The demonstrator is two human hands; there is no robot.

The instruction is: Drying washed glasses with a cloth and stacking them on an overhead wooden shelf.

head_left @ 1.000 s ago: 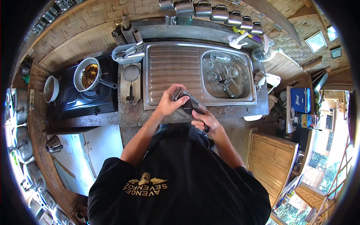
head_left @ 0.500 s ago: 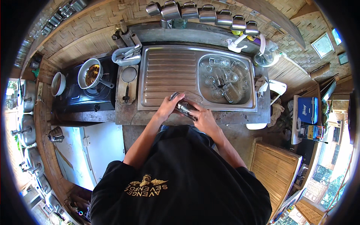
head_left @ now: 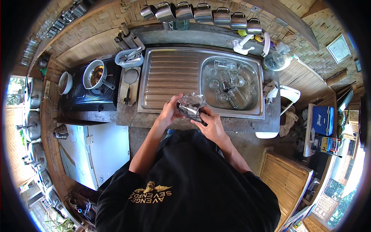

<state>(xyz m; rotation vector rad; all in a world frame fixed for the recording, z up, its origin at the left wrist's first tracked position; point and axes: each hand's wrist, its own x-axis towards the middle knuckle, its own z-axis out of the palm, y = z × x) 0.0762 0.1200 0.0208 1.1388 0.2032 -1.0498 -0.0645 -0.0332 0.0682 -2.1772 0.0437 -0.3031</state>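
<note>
Mugs of metal, seven in all, line the wall behind the sink, with one metal cup and one greenish glass below them. Two pans sit on one black stove: a frying pan with dark and yellow residue, and a deeper pale pan. One strainer lies beside the stove, just in front of one tub of cutlery. Clear glassware crowds the sink basin; the pieces overlap too much to count. One white faucet rises behind it, and a ribbed drainboard spreads to its left. The two hands block part of the drainboard's near edge and the stone desk. Between them is one clear glass vessel, tilted, near the desk's front edge. The left hand curls around its left side; the right hand grips its right end, fingers bent. Dark material shows through the glass; whether it is inside, I cannot tell.
</note>
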